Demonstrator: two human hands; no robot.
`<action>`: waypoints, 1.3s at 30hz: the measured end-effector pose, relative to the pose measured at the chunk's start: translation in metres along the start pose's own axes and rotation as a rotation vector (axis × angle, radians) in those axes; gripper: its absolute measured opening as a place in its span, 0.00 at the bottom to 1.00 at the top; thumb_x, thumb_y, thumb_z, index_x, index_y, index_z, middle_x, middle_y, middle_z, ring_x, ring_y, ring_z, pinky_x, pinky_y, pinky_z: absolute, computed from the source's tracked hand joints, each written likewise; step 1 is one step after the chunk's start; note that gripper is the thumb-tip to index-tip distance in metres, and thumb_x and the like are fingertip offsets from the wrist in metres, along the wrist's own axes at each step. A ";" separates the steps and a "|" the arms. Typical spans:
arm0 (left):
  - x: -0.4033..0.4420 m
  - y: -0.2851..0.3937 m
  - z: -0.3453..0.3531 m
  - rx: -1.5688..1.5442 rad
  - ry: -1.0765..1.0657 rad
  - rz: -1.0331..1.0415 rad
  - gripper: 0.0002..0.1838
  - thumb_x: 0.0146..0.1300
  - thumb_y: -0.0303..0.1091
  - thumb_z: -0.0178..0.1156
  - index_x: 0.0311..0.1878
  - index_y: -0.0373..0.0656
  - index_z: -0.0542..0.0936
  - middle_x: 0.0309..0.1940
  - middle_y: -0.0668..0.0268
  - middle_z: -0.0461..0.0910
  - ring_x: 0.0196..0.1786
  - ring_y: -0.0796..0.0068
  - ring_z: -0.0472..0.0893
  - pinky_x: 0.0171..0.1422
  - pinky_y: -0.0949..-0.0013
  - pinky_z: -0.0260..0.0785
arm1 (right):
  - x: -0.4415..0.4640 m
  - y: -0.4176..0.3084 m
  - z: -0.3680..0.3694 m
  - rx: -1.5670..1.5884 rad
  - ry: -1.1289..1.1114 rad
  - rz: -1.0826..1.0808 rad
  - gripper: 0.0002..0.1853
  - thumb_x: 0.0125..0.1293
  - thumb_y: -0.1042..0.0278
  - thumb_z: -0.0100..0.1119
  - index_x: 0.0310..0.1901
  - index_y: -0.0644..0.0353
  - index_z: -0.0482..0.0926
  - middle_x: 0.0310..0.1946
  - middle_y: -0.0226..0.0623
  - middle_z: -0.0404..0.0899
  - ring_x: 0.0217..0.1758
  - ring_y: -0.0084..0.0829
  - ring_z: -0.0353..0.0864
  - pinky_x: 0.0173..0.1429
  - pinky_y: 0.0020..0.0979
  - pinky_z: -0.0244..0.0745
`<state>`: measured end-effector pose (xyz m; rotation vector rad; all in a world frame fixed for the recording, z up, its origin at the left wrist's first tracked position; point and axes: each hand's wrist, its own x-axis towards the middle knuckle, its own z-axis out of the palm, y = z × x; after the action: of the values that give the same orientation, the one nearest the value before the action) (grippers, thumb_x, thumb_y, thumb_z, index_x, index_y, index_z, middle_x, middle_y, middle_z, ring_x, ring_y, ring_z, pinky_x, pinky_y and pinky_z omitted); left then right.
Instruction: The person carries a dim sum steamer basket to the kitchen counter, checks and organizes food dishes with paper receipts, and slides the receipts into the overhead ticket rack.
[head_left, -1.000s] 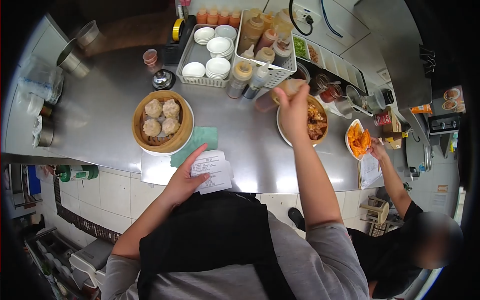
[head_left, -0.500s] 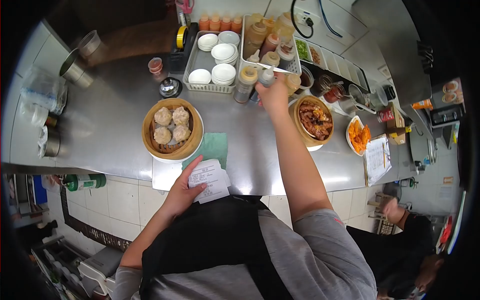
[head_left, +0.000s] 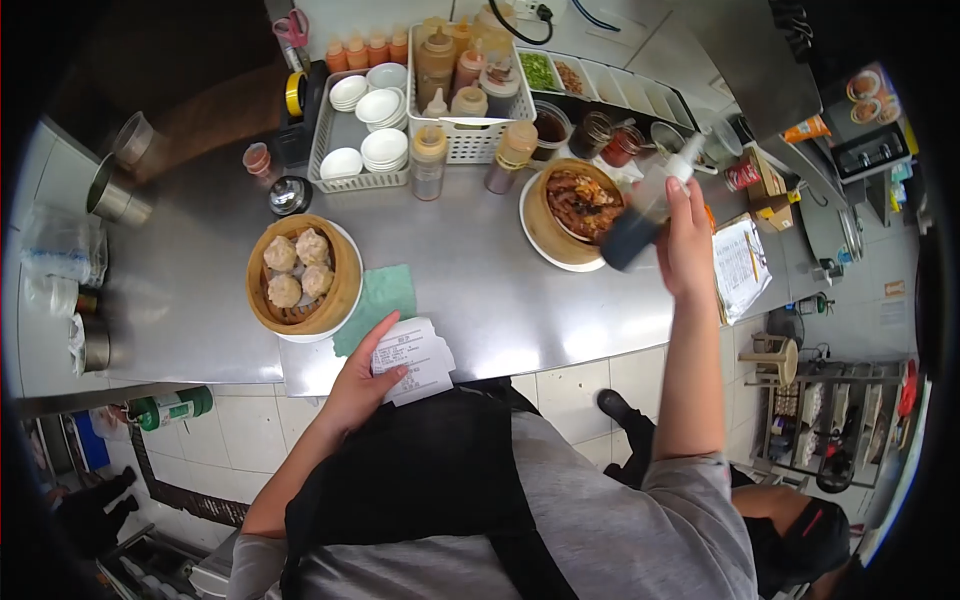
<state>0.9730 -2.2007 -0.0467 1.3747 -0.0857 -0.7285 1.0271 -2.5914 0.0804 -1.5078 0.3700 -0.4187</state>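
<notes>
My left hand [head_left: 362, 388] pinches printed paper receipts [head_left: 414, 358] near the counter's front edge. A green cloth or paper [head_left: 385, 293] lies just beyond them. In my right hand [head_left: 686, 245] is a squeeze bottle [head_left: 645, 215] of dark sauce, tilted with its pale nozzle pointing up and right. It is raised in front of the right bamboo steamer [head_left: 541, 215], which holds glossy brown meat pieces [head_left: 585, 204] and stands on a white plate. To the left, another bamboo steamer [head_left: 347, 280] contains several pale dumplings [head_left: 298, 268].
Sauce bottles fill a white basket [head_left: 480, 142] at the back, beside a tray [head_left: 362, 181] of small white dishes. Two bottles stand before them. A call bell [head_left: 290, 195] sits left, a clipboard [head_left: 740, 268] right. A person in black [head_left: 790, 530] is at lower right.
My right hand has lifted the squeeze bottle from beside the basket and carried it right, past the right steamer. My left hand keeps the receipts. The camera view has shifted.
</notes>
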 end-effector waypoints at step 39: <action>-0.007 0.014 0.017 -0.088 0.219 0.030 0.49 0.56 0.09 0.49 0.78 0.56 0.47 0.64 0.60 0.67 0.62 0.73 0.72 0.67 0.70 0.63 | -0.002 0.085 0.140 -0.546 -0.255 -0.505 0.33 0.60 0.61 0.69 0.62 0.64 0.65 0.55 0.52 0.73 0.58 0.51 0.74 0.61 0.41 0.70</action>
<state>0.9659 -2.2112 -0.0275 1.3577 0.0973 -0.5466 1.0958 -2.4668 -0.0003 -2.1714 -0.1222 -0.5372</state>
